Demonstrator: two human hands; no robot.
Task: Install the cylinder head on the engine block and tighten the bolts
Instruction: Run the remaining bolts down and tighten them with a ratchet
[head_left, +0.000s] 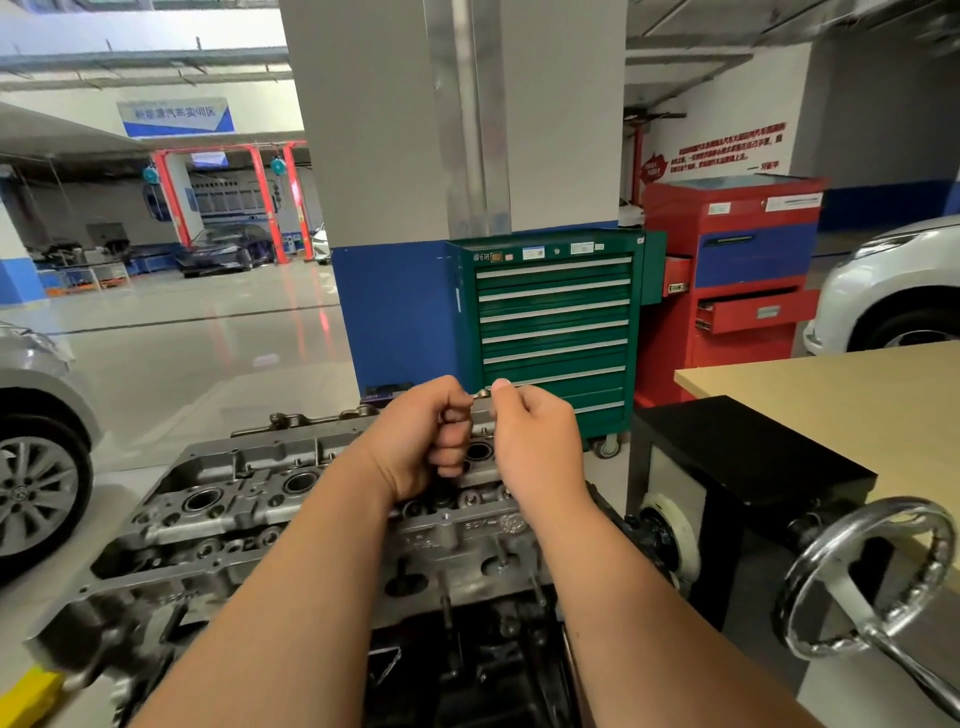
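the big grey metal cylinder head (249, 499) sits on top of the dark engine block (467, 665). it is bumpy and full of round holes. beside it is a shiny round metal wheel (862, 577). above the head, the left hand (421, 441) is curled up like a fist. the right hand (535, 441) is curled too. both pinch a small metal bit (483, 393) between them, one at each end.
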